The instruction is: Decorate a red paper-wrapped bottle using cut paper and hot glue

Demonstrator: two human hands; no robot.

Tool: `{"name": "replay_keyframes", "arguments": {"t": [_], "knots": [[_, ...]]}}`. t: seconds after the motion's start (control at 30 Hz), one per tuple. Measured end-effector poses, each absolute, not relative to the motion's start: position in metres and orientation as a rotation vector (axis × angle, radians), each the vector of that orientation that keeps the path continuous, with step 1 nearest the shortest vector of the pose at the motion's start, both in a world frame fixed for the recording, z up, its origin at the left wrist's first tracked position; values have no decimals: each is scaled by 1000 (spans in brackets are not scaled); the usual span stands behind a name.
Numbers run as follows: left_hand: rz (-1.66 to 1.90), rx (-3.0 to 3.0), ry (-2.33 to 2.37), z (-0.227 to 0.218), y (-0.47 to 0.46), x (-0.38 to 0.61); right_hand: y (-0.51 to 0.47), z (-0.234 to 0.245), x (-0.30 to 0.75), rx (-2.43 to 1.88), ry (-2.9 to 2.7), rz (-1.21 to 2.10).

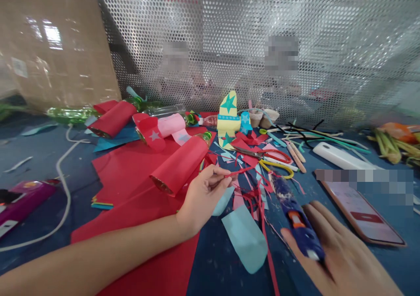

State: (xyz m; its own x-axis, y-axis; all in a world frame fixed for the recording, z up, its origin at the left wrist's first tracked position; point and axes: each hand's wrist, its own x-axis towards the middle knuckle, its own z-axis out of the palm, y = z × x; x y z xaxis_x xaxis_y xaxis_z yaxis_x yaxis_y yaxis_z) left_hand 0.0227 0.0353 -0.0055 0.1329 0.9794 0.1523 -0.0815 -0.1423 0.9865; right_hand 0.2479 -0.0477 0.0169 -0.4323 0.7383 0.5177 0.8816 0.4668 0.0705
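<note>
Between thumb and fingers, my left hand (210,189) pinches a thin red paper strip (243,171) that points right. My right hand (341,248) is at the lower right, its thumb and fingers around the rear of a dark blue glue gun (300,224) with an orange switch. Scissors (275,154) with red handles lie beyond, beside yellow-handled scissors (282,168). A light blue paper piece (247,239) rests between my hands. Left of my left hand lies a bottle wrapped in red paper (182,162).
Red paper sheets (131,173) spread at left, near a purple power strip (26,202) with a white cable. More wrapped bottles (114,119) and a yellow paper piece with stars (228,121) stand behind. A phone (364,213) lies right. Perforated metal sheet (210,38) closes the back.
</note>
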Motion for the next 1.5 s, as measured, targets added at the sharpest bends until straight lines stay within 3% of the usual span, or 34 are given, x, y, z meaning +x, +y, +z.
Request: {"name": "replay_keyframes", "arguments": {"t": [0.17,0.3,0.6,0.7,1.07,1.3,1.5], "knots": [[1222,1332,999,-4,38,21,-44,13,253,-1413,-2479,-827],[1218,1352,1007,-4,38,21,-44,8,258,-1451,-2522,-804],[1185,1319,990,-5,37,24,-37,31,253,-1470,-2388,-440],[1175,1323,980,-4,38,23,-31,26,227,-1440,-2460,-186],[1138,1312,893,-8,35,24,-15,15,191,-1359,-2444,239],[1148,1385,941,-6,33,24,-11,40,212,-1436,-1827,926],[1171,1483,881,-5,28,23,-5,42,223,-1410,-1418,1142]]}}
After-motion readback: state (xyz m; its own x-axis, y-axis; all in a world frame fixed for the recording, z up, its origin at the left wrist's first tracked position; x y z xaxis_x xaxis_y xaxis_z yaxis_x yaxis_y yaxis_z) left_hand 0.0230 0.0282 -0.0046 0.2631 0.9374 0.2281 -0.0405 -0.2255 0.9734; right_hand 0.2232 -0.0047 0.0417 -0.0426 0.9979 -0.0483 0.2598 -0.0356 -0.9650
